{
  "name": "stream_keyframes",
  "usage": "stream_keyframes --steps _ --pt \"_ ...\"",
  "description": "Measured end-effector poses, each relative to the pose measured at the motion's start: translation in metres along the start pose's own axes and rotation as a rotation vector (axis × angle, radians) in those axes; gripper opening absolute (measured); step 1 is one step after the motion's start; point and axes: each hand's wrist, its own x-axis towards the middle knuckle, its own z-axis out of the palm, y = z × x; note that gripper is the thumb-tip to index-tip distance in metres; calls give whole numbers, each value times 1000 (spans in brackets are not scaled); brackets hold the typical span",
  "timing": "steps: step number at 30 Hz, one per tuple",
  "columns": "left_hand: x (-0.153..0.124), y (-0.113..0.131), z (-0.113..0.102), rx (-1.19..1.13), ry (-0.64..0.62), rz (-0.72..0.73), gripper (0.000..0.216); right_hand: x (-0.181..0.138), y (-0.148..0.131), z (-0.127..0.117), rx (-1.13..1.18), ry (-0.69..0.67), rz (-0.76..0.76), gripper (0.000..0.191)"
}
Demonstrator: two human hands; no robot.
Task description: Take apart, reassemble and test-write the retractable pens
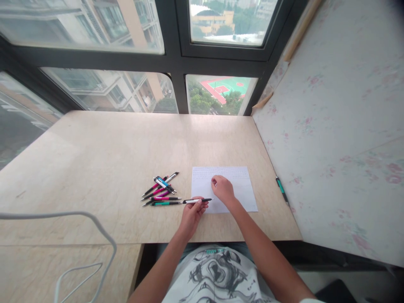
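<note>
My left hand is closed on a white and black pen, held level between thumb and fingers with its tip to the right. This pen lies over the lower left of a sheet of paper with lines of small writing along its top. Above the sheet's middle is my right hand, its fingers curled into a pinch; what they hold, if anything, is too small to make out. Left of the sheet, several pens lie in a loose pile, among them a green and black pen and a blue pen.
Another green and black pen lies at the tabletop's right edge against the papered wall. A white cable loops across the lower left. Windows with a dark frame rise behind the pale tabletop.
</note>
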Motion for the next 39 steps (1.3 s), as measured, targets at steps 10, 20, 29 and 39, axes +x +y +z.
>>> stream_keyframes --steps 10,20,29,39 --pt "1 0 2 11 2 -19 37 -2 0 -6 -18 -60 -32 28" --pt "4 1 13 156 -38 48 34 -54 -11 -39 198 -185 -245 9" --pt "10 9 11 154 71 45 38 -63 26 -51 90 -127 -104 6" --pt "6 9 6 96 103 39 34 -25 18 -21 108 -31 234 16"
